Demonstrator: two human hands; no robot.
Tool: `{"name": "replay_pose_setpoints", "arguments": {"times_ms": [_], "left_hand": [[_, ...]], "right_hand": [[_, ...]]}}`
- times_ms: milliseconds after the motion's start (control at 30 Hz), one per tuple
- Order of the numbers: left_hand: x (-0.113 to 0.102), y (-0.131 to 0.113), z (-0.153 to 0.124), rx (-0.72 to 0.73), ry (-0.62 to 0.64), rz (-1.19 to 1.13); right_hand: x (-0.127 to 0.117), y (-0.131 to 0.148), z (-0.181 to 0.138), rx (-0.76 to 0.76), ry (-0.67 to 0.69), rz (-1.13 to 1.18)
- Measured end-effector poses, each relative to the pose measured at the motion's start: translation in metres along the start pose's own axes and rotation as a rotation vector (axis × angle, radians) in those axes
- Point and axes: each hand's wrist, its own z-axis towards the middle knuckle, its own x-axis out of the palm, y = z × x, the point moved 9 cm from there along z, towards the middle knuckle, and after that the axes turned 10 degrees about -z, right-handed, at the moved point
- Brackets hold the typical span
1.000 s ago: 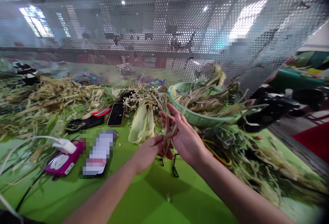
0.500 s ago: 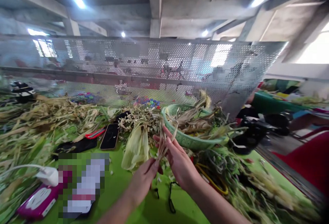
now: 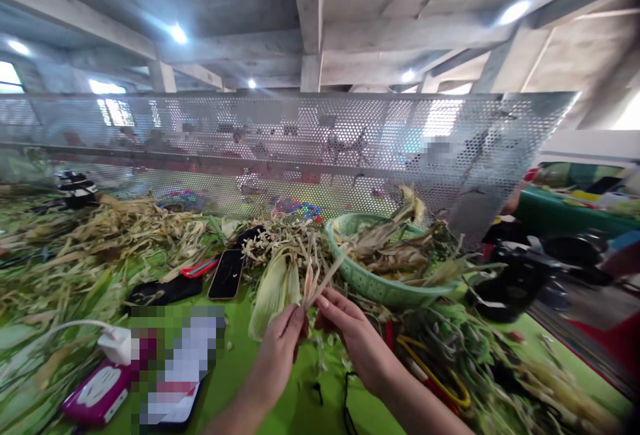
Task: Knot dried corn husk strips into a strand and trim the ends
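My left hand (image 3: 281,345) pinches the lower end of a small bundle of dry corn husk strips (image 3: 311,282), which fans upward. Close on its right, the thumb and fingers of my right hand (image 3: 356,332) are closed on one pale strip (image 3: 328,278) slanting up to the right. Their exact grip is partly hidden. Just behind the left hand, a broad pale-green corn husk (image 3: 270,288) lies on the green table (image 3: 240,355). A green plastic basket (image 3: 395,292) filled with dry husks stands beyond my right hand.
Loose husks (image 3: 115,228) cover the left side. A dark phone (image 3: 226,275), a red-handled tool (image 3: 200,266) and a magenta power strip (image 3: 97,388) with a white plug lie left. Yellow-handled pliers or scissors (image 3: 437,372) lie right, beside greenery. A perforated metal panel (image 3: 300,148) runs behind.
My right hand has come down from the upper strips to beside the left hand, its fingers now closed on one strip. The left hand keeps its hold. The whole view has shifted slightly.
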Motion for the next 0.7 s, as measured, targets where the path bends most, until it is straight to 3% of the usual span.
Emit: {"name": "replay_pose_setpoints", "arguments": {"times_ms": [200, 433, 567, 700], "left_hand": [[0.019, 0.013, -0.002, -0.100, 0.188, -0.071], [0.018, 0.016, -0.003, -0.179, 0.187, -0.234], [0.021, 0.015, -0.005, -0.190, 0.234, -0.231], [0.018, 0.014, -0.005, -0.199, 0.250, -0.164]], "right_hand": [[-0.006, 0.003, 0.000, -0.017, -0.082, 0.040], [0.009, 0.003, -0.001, -0.010, 0.071, 0.084], [0.001, 0.008, 0.001, -0.021, 0.006, 0.069], [-0.031, 0.017, 0.004, -0.036, -0.189, 0.119]]}}
